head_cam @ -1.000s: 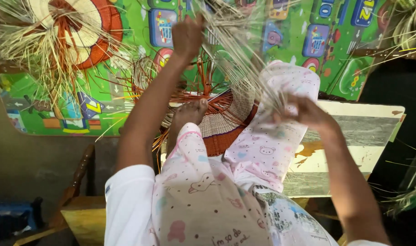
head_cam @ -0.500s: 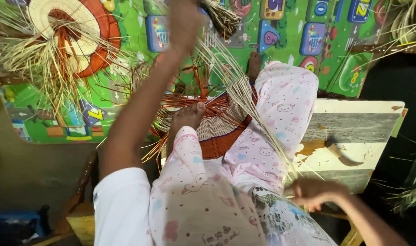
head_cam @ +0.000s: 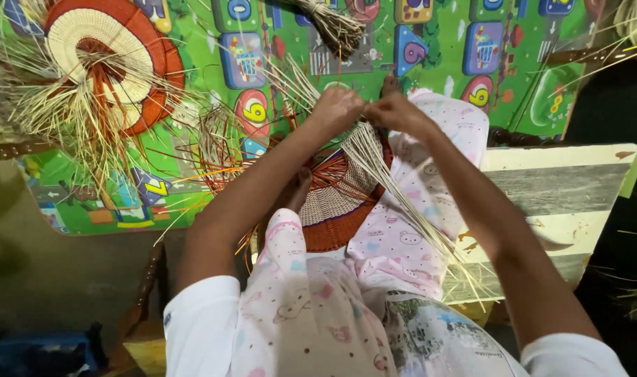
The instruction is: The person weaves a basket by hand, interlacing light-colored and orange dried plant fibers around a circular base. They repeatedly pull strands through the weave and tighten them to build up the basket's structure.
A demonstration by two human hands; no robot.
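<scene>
straws pale bundle, slanting over lap, top pinched by both hands | left hand, right hand closed on it, touching, arms outstretched | weave red-rimmed, below | mat green, coloured tiles

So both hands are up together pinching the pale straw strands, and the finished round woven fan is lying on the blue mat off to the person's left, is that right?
Not quite. The head view shows the left hand and right hand together on the pale straw strands, and the round woven fan lies to the person's left, but the mat under it is mainly green, with coloured picture tiles, not blue.
</scene>
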